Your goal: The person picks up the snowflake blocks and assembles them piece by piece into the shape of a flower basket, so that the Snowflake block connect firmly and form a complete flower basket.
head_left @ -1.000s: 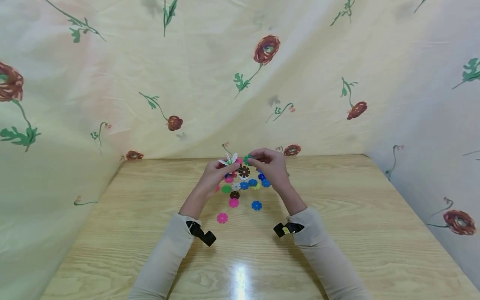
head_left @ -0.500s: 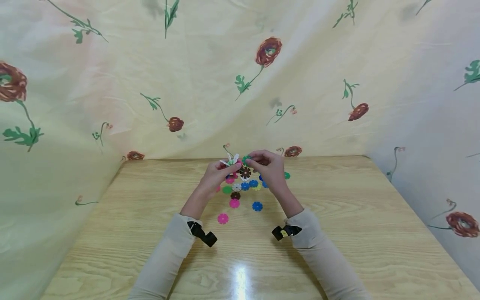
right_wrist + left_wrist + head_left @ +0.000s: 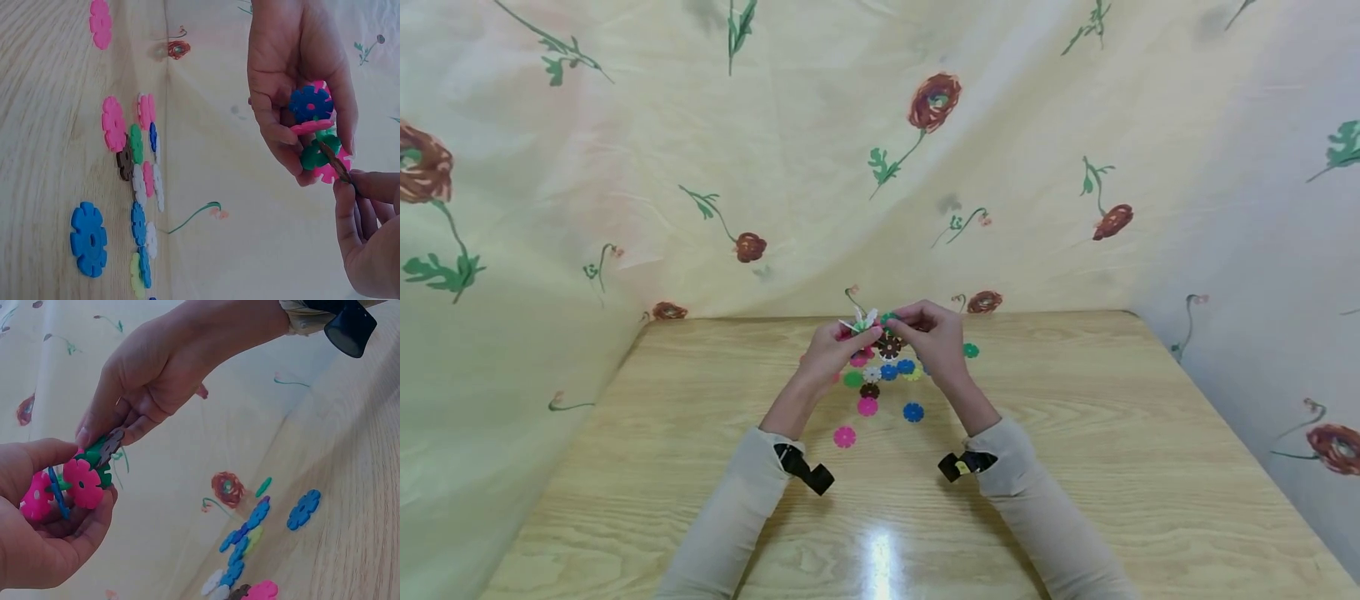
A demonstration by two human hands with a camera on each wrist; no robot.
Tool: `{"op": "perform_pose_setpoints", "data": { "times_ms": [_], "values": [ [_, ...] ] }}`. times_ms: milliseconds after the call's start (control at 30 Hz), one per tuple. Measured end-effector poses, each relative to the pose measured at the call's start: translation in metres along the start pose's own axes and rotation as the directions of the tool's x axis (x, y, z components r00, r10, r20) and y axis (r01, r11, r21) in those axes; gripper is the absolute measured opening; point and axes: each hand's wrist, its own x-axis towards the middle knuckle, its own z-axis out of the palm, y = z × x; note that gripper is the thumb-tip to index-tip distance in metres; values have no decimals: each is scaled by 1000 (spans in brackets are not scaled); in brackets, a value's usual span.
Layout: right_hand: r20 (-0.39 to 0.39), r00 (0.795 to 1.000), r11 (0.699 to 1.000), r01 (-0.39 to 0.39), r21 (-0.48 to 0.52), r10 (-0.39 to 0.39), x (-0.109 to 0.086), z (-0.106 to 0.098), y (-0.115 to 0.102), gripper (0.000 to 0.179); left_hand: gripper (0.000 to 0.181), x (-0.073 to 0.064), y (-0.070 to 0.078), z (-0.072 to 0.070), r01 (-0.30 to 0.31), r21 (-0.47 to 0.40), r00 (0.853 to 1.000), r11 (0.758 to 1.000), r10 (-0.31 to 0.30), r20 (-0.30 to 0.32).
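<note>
The left hand (image 3: 833, 353) is curled round a cluster of snowflake discs (image 3: 314, 127), with the thumb laid over it and the fingers cupped beneath. In the right hand (image 3: 942, 340), the gap between thumb and fingers is narrow: a brown disc (image 3: 335, 161) is pinched by its edge, turned edge-on against a green disc (image 3: 312, 156) at the near side of the cluster. Whether their slots are already engaged cannot be told.

For this join, the two slots are best lined up squarely, with the discs crossed, before any pressure is applied. The push should be made straight along the slot and not twisted, as the thin petals would probably bend or slip. The cluster is best braced close to the green disc, so that the joins behind it are not loosened.

Within the cluster, a blue disc (image 3: 311, 104), pink discs and, on top, white pieces (image 3: 871, 317) can be made out. It is held raised, near the far edge of the worktop (image 3: 1112, 483).

Below and around the hands, loose discs are scattered on the wood: a blue one (image 3: 913, 412) and a pink one (image 3: 845, 437) nearest the person, and a green one (image 3: 972, 351) to the right. Behind, a flower-patterned cloth (image 3: 1037, 117) is hung.
</note>
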Motion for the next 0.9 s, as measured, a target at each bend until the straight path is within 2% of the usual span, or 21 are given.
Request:
{"op": "perform_pose_setpoints", "data": {
  "times_ms": [200,367,467,567,700,767,833,900],
  "values": [
    [13,1000,1000,-6,14,5,0,-1,-5,15,32,-4,6,-1,-16,27,1000,1000,16,9],
    [38,999,999,-26,19,25,0,-3,-6,18,31,-2,5,0,-13,23,1000,1000,13,-6],
    [85,994,997,-73,6,72,1,-6,-5,21,31,-2,4,1,0,-11,1000,1000,0,-21],
    [145,979,989,-140,-36,144,4,-12,-5,27,33,-1,4,0,24,-54,998,998,-27,-52],
    [204,948,967,-222,-123,244,10,-25,-5,33,34,0,8,-6,29,-89,994,996,-38,-101],
    [248,922,948,-257,-186,298,11,-31,-2,32,33,1,10,-9,19,-104,994,994,-30,-104],
    [329,878,926,-266,-266,347,11,-37,3,29,32,1,10,-13,11,-114,995,993,-22,-99],
    [438,812,905,-240,-352,386,9,-41,11,27,33,1,11,-15,7,-122,995,993,-19,-95]
  ]
}}
